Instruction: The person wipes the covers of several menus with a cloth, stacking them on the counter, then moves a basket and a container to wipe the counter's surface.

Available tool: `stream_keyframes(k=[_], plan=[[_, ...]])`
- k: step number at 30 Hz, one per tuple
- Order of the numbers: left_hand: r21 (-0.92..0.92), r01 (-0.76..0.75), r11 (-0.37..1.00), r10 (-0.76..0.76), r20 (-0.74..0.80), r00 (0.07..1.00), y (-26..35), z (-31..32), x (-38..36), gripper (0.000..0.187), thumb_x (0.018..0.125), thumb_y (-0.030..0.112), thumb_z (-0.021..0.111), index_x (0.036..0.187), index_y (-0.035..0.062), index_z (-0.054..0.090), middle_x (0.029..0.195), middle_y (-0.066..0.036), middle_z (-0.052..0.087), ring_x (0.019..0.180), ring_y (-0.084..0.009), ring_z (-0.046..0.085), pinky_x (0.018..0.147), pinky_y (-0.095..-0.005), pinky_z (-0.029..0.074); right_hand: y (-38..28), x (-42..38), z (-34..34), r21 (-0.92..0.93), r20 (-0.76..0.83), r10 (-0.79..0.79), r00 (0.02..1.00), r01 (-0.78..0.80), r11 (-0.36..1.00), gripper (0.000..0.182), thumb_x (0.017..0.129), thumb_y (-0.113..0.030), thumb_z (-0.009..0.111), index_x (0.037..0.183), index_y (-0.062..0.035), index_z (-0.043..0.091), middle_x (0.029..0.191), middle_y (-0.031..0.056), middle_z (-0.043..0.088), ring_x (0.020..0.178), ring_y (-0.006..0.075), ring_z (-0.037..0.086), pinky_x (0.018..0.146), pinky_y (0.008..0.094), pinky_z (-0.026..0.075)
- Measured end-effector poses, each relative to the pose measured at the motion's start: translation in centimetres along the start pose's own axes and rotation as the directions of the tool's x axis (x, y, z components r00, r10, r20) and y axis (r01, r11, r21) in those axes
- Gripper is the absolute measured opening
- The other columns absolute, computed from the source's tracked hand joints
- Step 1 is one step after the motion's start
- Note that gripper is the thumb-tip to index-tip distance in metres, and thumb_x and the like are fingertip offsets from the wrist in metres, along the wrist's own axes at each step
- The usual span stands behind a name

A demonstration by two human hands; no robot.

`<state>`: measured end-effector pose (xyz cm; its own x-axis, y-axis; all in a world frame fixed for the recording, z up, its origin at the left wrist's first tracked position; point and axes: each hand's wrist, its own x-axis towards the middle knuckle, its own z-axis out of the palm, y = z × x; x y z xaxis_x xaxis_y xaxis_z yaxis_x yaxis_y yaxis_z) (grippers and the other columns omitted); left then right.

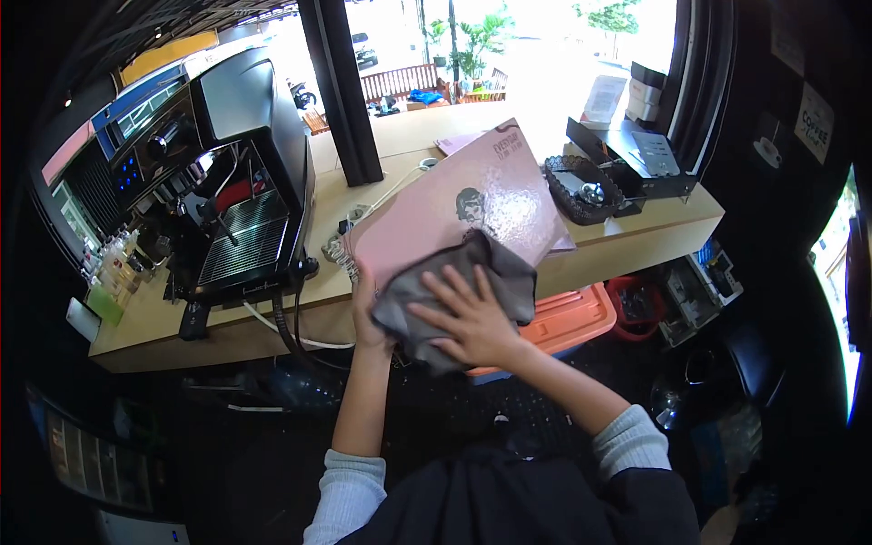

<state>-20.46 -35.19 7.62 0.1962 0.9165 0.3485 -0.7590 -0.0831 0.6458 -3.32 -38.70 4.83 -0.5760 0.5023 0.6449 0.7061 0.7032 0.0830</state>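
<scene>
A glossy pink menu board (422, 213) with a printed face drawing and dark lettering is held tilted in front of me, over the counter's near edge. My left hand (366, 313) grips its lower left edge, thumb on the front; the other fingers are mostly hidden behind the board and cloth. Against the lower part of the board lies a crumpled grey cloth (513, 277) with a dark edge. My right hand (474, 320) presses flat on this cloth with its fingers spread.
An espresso machine (245, 136) stands on the wooden counter (654, 218) at left. Behind the board lies another pink sheet (454, 143). A dark woven basket (581, 202) and a black box (627, 163) are at right. Below stands an orange-lidded bin (577, 318).
</scene>
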Motion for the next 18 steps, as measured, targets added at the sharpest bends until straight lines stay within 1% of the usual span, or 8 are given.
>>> stream_keyframes(k=[2,4,7,10,11,14,16,18], plan=[[-0.051,0.007,0.999,-0.006,0.033,0.999,0.3,1.0,-0.3,0.057,0.095,0.045,0.03,0.13,-0.0009,0.034,0.125,-0.014,0.047,0.113,-0.0239,0.05,0.094,-0.0381,0.042,3.5,-2.2,0.5,0.288,0.061,0.2,0.978,-0.209,0.934,0.07,0.076,-0.05,0.058,0.136,-0.0204,0.035,0.147,0.01,0.018,0.136,0.0334,0.015,0.104,0.0592,0.009],[0.009,0.031,0.999,-0.032,0.126,0.991,0.1,-0.3,-0.7,0.059,0.095,0.045,0.029,0.131,-0.001,0.031,0.126,-0.014,0.046,0.114,-0.0236,0.048,0.095,-0.0382,0.04,7.1,-2.2,-0.8,0.035,-0.16,0.29,0.943,-0.289,0.957,0.073,0.076,-0.052,0.057,0.137,-0.02,0.033,0.148,0.0126,0.015,0.136,0.0362,0.012,0.103,0.0599,0.013],[-0.018,0.014,1.0,-0.013,0.09,0.996,-0.1,1.4,-1.1,0.058,0.095,0.045,0.03,0.132,-0.0007,0.031,0.124,-0.014,0.047,0.113,-0.0231,0.049,0.095,-0.0383,0.04,10.4,-1.1,-2.4,0.105,-0.195,0.57,0.798,-0.561,0.821,0.075,0.08,-0.05,0.054,0.14,-0.0153,0.027,0.148,0.0172,0.007,0.136,0.0379,0.004,0.104,0.06,0.007],[0.006,-0.009,1.0,0.008,0.13,0.992,-0.7,2.1,-0.4,0.055,0.095,0.043,0.033,0.129,-0.0011,0.036,0.123,-0.012,0.048,0.111,-0.0212,0.049,0.095,-0.0364,0.039,9.8,1.2,-1.4,0.102,-0.341,0.631,0.697,-0.64,0.762,0.073,0.082,-0.046,0.052,0.141,-0.0136,0.023,0.149,0.0179,0.004,0.136,0.0385,0.003,0.103,0.0609,0.003],[0.004,-0.011,1.0,0.011,0.134,0.991,-1.1,2.6,-0.1,0.055,0.095,0.043,0.033,0.129,-0.0011,0.036,0.123,-0.012,0.048,0.111,-0.0212,0.049,0.095,-0.0364,0.039,8.6,1.9,-0.9,0.109,-0.332,0.605,0.724,-0.607,0.787,0.072,0.084,-0.043,0.051,0.142,-0.0136,0.021,0.149,0.0182,0.002,0.136,0.0396,0.001,0.102,0.062,0.002],[0.512,-0.306,0.802,0.232,0.206,0.951,-1.2,6.1,0.2,0.058,0.094,0.041,0.041,0.13,-0.0048,0.035,0.129,-0.012,0.043,0.118,-0.0199,0.042,0.099,-0.0322,0.033,3.5,4.7,-1.4,0.344,-0.339,0.481,0.809,-0.369,0.863,0.078,0.08,-0.038,0.051,0.14,-0.0027,0.015,0.146,0.025,-0.002,0.135,0.042,-0.003,0.103,0.0596,0.003],[0.594,-0.353,0.723,0.219,0.287,0.932,-1.1,8.2,0.0,0.067,0.09,0.048,0.047,0.127,-0.0066,0.038,0.126,-0.012,0.046,0.114,-0.0181,0.045,0.096,-0.0301,0.034,2.3,5.4,-1.5,0.787,-0.187,0.574,0.798,-0.227,0.573,0.082,0.081,-0.04,0.052,0.14,0.0002,0.012,0.147,0.0237,0.003,0.136,0.0384,0.003,0.106,0.0512,0.009],[0.535,-0.547,0.644,0.327,0.454,0.829,-1.2,9.8,0.8,0.078,0.084,0.056,0.051,0.132,-0.004,0.036,0.134,-0.018,0.041,0.124,-0.0249,0.04,0.101,-0.0337,0.031,0.9,5.1,-4.0,0.92,-0.061,0.5,0.864,-0.145,0.363,0.084,0.082,-0.041,0.052,0.141,0.0011,0.01,0.145,0.0209,0.012,0.135,0.032,0.014,0.107,0.0405,0.017]])
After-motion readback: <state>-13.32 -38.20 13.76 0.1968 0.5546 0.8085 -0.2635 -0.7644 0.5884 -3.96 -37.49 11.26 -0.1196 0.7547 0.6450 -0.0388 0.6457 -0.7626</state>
